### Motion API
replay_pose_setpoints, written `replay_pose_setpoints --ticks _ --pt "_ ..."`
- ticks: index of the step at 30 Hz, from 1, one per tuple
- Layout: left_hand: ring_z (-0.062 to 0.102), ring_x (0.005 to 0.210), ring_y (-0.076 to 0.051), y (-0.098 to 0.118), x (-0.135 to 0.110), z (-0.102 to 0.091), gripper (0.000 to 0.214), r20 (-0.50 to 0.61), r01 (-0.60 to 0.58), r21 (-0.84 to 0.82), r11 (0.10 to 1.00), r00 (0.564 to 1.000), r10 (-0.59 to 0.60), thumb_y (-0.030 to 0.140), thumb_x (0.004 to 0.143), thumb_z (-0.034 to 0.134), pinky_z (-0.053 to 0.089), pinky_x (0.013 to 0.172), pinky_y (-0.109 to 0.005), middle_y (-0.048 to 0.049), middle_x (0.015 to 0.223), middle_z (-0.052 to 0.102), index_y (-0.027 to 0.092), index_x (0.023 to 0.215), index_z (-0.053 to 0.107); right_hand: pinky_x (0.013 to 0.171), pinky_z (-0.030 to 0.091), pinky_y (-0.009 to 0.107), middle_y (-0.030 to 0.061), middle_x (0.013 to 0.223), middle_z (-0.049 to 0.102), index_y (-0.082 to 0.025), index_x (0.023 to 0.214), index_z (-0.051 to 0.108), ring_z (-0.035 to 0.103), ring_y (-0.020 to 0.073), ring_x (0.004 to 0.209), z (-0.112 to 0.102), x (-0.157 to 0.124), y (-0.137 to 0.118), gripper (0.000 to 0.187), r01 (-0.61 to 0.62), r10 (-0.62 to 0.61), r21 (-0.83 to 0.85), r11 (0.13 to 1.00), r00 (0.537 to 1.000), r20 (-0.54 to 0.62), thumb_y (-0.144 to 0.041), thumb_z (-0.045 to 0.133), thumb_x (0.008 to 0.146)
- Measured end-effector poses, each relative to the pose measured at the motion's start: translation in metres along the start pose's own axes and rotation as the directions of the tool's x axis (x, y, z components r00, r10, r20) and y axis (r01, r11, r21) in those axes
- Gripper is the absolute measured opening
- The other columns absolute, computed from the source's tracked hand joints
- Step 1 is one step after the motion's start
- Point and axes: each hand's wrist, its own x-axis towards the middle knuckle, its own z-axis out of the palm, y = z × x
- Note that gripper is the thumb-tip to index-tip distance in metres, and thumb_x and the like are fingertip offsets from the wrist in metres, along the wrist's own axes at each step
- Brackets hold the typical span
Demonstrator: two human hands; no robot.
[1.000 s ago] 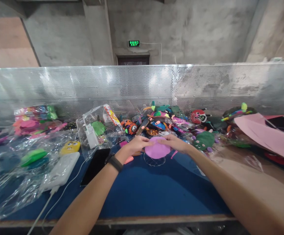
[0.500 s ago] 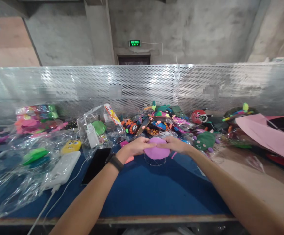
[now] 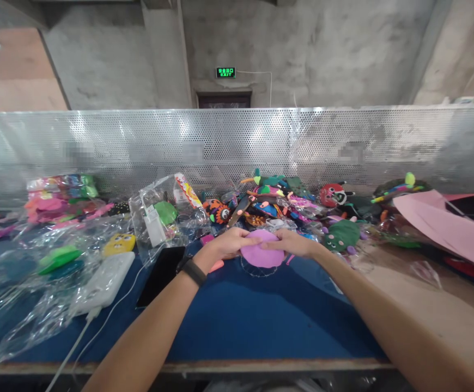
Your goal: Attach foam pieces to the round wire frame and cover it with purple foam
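Both my hands meet over a round purple felt piece [image 3: 261, 256] held just above the blue table cover [image 3: 237, 316]. My left hand [image 3: 229, 243], with a black band on its wrist, pinches the piece's left upper edge. From the right, my right hand [image 3: 290, 242] pinches its top edge, fingertips close to the left hand's. Under the piece a thin round wire outline [image 3: 257, 269] lies on the cover.
A heap of colourful felt toys [image 3: 286, 201] lies behind my hands, against a perforated metal screen [image 3: 237, 141]. Clear plastic bags [image 3: 57, 261], a white power bank [image 3: 104, 283] with cable and a black phone [image 3: 161, 275] lie left. Pink sheets [image 3: 445, 226] lie right.
My fingertips have drawn closer together on top of the purple piece. A person's hand seen at the far left edge half a second ago is gone.
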Motion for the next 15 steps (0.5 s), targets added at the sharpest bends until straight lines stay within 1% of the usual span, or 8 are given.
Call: replay_pose_setpoints --ticks 4,8,11,13,15 --pt "0.041 0.044 -0.005 -0.004 0.002 -0.001 0.047 -0.020 0.004 0.006 1.000 1.000 -0.004 0.051 0.065 0.072 0.032 0.047 -0.022 0.0024 0.055 0.050 0.008 0.083 0.067 0.045 0.041 0.020 0.0018 0.059 0.059 -0.013 0.072 0.067 0.051 0.0097 0.051 -0.001 0.002 0.005 0.042 0.051 -0.052 -0.030 0.998 0.999 -0.010 -0.055 0.066 0.071" --pt "0.042 0.045 -0.005 -0.006 0.004 -0.002 0.046 0.004 -0.023 0.011 1.000 1.000 0.023 0.052 0.061 0.074 0.034 0.048 -0.022 0.0034 0.054 0.048 0.010 0.077 0.066 0.045 0.041 0.021 0.0012 0.058 0.058 -0.013 0.074 0.066 0.050 0.0094 0.049 -0.001 0.002 0.005 0.045 0.021 -0.021 -0.006 1.000 1.000 0.021 -0.058 0.063 0.072" --pt "0.043 0.045 -0.006 -0.001 0.000 0.001 0.047 -0.021 0.015 0.020 1.000 1.000 -0.014 0.055 0.061 0.072 0.036 0.049 -0.023 0.0037 0.052 0.047 0.011 0.072 0.064 0.045 0.039 0.020 0.0009 0.059 0.058 -0.014 0.073 0.066 0.049 0.0092 0.051 0.000 0.001 0.004 0.045 0.047 -0.047 -0.017 0.999 0.999 0.011 -0.059 0.062 0.073" --pt "0.041 0.044 -0.006 0.004 -0.004 0.003 0.046 -0.041 0.044 0.024 0.999 0.998 -0.043 0.057 0.063 0.070 0.035 0.047 -0.022 0.0039 0.051 0.046 0.012 0.069 0.062 0.045 0.039 0.020 0.0014 0.061 0.059 -0.014 0.074 0.066 0.050 0.0095 0.053 0.000 0.001 0.003 0.045 0.071 -0.071 -0.017 0.997 0.997 -0.010 -0.058 0.062 0.073" --pt "0.039 0.043 -0.005 0.008 -0.007 0.005 0.045 -0.037 0.035 0.026 0.999 0.999 -0.034 0.056 0.064 0.070 0.033 0.046 -0.022 0.0045 0.049 0.045 0.012 0.068 0.061 0.046 0.040 0.020 0.0022 0.063 0.060 -0.013 0.075 0.066 0.051 0.0101 0.054 0.000 0.001 0.001 0.045 0.070 -0.070 0.003 0.998 0.998 -0.003 -0.058 0.061 0.074"
